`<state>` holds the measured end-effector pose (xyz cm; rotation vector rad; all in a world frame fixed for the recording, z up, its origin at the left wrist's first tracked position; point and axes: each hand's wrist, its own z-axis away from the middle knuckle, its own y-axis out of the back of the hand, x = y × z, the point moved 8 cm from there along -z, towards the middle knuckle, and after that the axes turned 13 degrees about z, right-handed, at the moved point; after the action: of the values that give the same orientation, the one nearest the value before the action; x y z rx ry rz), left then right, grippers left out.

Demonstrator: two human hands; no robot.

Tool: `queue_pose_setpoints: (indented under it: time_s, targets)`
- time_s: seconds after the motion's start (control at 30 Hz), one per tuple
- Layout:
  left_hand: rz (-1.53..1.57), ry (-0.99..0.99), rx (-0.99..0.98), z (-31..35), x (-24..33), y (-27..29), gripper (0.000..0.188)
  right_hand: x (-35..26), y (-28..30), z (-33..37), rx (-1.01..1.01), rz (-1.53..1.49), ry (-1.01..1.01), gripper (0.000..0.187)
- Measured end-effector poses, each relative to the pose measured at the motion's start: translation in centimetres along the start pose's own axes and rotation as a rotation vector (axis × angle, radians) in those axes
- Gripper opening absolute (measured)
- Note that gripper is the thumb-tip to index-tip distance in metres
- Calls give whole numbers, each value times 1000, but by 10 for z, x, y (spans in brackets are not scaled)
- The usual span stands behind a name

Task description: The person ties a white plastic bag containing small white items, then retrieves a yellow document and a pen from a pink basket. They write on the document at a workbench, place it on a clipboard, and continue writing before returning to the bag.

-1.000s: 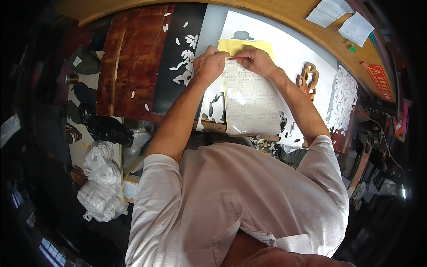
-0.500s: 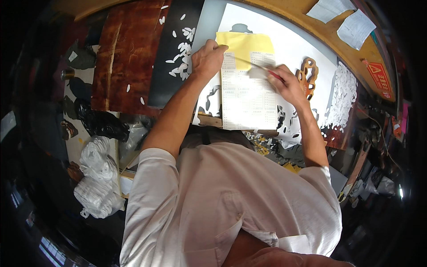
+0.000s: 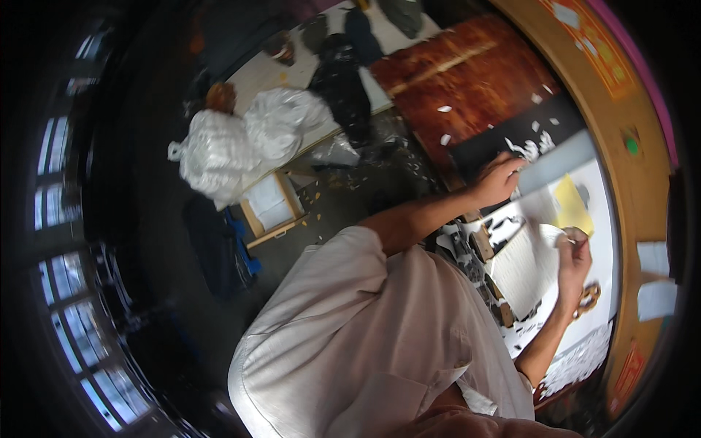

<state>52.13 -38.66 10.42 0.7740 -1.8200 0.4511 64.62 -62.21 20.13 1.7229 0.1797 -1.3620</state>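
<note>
My left hand [image 3: 499, 179] is off the paper, fingers stretched out and apart, beside the dark board with loose white petal-shaped pieces [image 3: 534, 148]. It seems to hold nothing. My right hand [image 3: 575, 257] pinches at the far end of a white printed sheet [image 3: 520, 271], which curls up there and is blurred. A small reddish bit shows at its fingertips; I cannot tell whether that is the red pen-like tool. A yellow sheet [image 3: 573, 206] lies just beyond. Near my right wrist is a brown piece with cut-out holes [image 3: 587, 300].
A heap of small white pieces [image 3: 577, 365] covers the table's right end. A reddish-brown board [image 3: 467, 80] lies to the left. White plastic bags [image 3: 219, 153], a black bag [image 3: 339, 87] and an open drawer [image 3: 270, 206] are farther left. A wooden ledge [image 3: 621, 182] runs behind the table.
The view has swung strongly left, turning the scene. My left hand has let go of the paper's upper left corner. The printed sheet's far end has lifted and curled at my right hand.
</note>
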Motion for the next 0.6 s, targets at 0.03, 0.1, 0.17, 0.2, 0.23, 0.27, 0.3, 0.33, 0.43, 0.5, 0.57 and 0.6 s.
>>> queue_pose_setpoints:
  time_s: [0.03, 0.1, 0.17, 0.2, 0.23, 0.27, 0.3, 0.33, 0.43, 0.5, 0.57, 0.6]
  targets:
    - [-12, -12, 85, 19, -1, 35, 31, -15, -34, -14, -61, 16, 12, 13]
    - [0, 73, 228, 65, -13, 107, 27, -53, -113, -39, -257, -53, 49, 15]
    - [-61, 264, 306, 117, -30, 177, 29, -101, -194, -53, -383, -71, 106, 23]
    - [-57, 316, 387, 148, -31, 212, 29, -134, -232, -57, -460, 3, 245, 30]
    - [-59, 452, 443, 182, -35, 244, 30, -162, -271, -57, -551, 68, 320, 37]
    - [-165, 343, 537, 204, -21, 277, 30, -189, -310, -55, -610, 93, 385, 42]
    - [-269, 236, 622, 226, -5, 306, 31, -212, -349, -51, -685, 108, 420, 47]
    - [-268, 295, 673, 249, -2, 332, 30, -237, -387, -48, -708, 139, 492, 48]
    - [-166, 482, 758, 296, 1, 399, 29, -296, -498, -56, -815, 219, 610, 50]
    - [-181, 473, 810, 304, 13, 440, 27, -326, -564, -75, -773, 288, 690, 51]
    - [-280, 382, 791, 294, 33, 474, 24, -339, -628, -97, -801, 448, 729, 51]
    - [-331, 337, 761, 283, 41, 489, 24, -341, -659, -106, -807, 555, 761, 51]
